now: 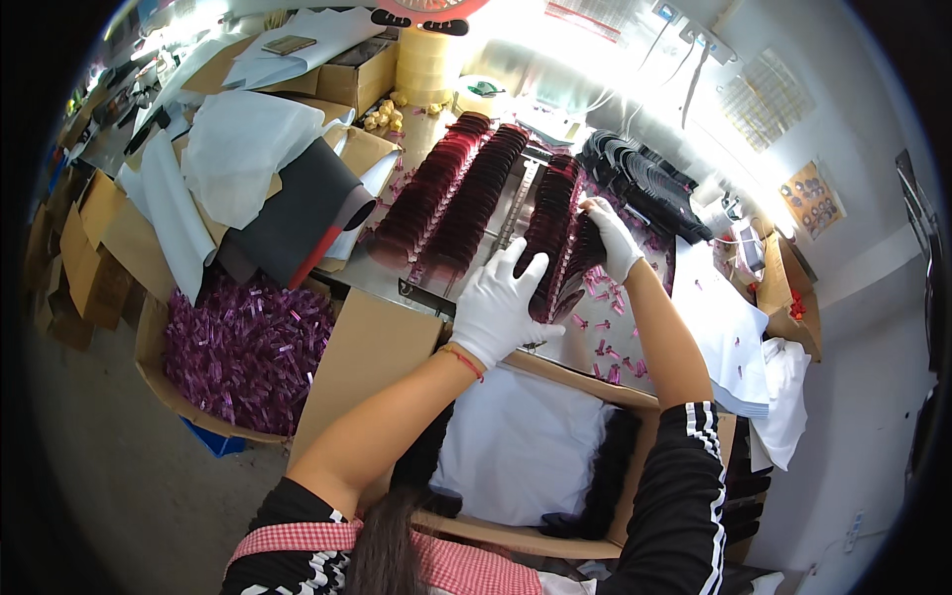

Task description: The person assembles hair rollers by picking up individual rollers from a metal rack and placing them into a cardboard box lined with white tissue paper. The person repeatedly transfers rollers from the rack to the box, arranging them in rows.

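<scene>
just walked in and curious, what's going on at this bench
A person in white gloves is handling a long row of dark red pieces standing on edge on a metal bench. The left hand presses the near end; the right hand grips the row farther back. Two similar rows lie alongside, and a cardboard box of purple bits sits at the left.

On the counter (397,273), three rows of stacked trays running front to back: two side by side at left (451,198), the third (555,233) right of them, clasped between both hands, left hand (499,307) at its near end, right hand (612,236) on its right side. Farther right, a fourth row of trays (640,178). Behind the rows, tape rolls (426,61). Left of the counter, lower down, a carton of small tubes (243,352). Nearest the body, an open carton (555,540) holding a white bag (521,446).
</scene>
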Demonstrator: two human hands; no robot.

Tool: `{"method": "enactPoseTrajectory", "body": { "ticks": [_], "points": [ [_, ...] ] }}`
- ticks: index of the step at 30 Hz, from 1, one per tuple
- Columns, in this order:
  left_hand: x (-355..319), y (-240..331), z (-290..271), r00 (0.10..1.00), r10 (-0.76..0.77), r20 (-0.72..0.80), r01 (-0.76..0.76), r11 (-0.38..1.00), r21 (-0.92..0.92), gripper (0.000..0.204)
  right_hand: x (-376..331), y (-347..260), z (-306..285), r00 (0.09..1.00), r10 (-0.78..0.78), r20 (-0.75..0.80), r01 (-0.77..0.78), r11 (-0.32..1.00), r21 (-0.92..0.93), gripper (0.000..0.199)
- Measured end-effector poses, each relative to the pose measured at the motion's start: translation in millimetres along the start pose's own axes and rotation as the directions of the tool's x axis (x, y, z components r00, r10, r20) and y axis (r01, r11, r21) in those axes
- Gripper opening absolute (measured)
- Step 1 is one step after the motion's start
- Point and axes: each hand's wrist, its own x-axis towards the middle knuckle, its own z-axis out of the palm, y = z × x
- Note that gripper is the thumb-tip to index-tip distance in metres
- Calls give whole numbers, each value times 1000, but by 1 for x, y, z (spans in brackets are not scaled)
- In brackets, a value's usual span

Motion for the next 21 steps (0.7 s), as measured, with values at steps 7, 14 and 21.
{"method": "enactPoseTrajectory", "body": {
  "ticks": [7, 14, 21],
  "points": [
    [0, 4, -3, 999, -39, 31, 39, 999, -6, 105, -18, -7, 5, 991, -90, 97, 129, 818, -560, 16],
    [1, 4, -4, 999, -37, 25, 36, 999, 15, 106, -74, -19, 29, 984, 83, 160, -28, 947, -321, 20],
    [1, 6, -1, 998, -53, 33, 53, 999, 3, 113, -113, -13, 38, 972, 20, 234, 46, 961, -272, 33]
  ]
}}
